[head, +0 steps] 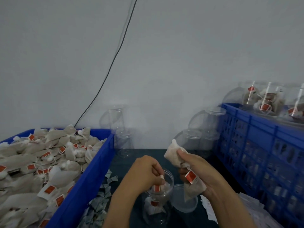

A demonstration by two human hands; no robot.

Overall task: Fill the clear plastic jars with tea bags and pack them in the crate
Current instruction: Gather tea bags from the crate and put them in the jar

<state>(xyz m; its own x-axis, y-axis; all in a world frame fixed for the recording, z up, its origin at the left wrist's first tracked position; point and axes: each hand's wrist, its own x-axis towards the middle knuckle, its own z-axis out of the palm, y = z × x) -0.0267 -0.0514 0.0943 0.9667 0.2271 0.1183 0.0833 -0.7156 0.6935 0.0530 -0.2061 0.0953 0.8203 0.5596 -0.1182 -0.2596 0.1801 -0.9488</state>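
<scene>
While your left hand [144, 171] curls its fingers round a tea bag [162, 178] and pushes it into the mouth of the open clear jar [158, 195], your right hand [195, 170] sits just to the right of it, gripping a small bunch of tea bags [175, 155] whose red tag [190, 176] dangles below your thumb. The jar stands upright on the dark bench [189, 216] directly beneath your left hand, and a few bags with red tags already lie inside it. Just below your right hand, touching or nearly touching the jar's right side, the clear lid [184, 201] lies on the bench. To the left of your left hand, the blue bin [79, 186] is heaped with loose tea bags, and some folded paper pieces [102, 195] are scattered between that bin and the jar. To the right of your right hand stands the blue slatted crate [256, 145], with filled jars [266, 99] lying on top of it. Beyond both hands, against the wall, empty clear jars [204, 129] are stacked, some near the crate and some near the bin; they are blurred.
</scene>
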